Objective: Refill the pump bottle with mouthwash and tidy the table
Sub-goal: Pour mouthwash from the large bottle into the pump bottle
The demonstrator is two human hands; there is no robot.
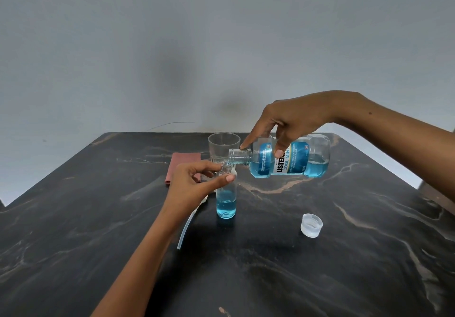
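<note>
Ctr frame: R hand (293,119) grips 1 tilted mouthwash bottle (288,159); L hand (194,181) pinches 1 pump bottle (226,198); 1 cap (311,225) lower right, 1 glass (223,148).

Clear glass (223,147), folded reddish cloth (182,166), dark marble table (320,279)

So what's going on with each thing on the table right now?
Mouthwash bottle: uncapped, tipped sideways, pouring, held by right hand.
Small bottle: upright, open, partly filled with blue, steadied by left hand.
Cap: off, lying on table.
Glass: upright, looks empty.
Cloth: folded.
</note>
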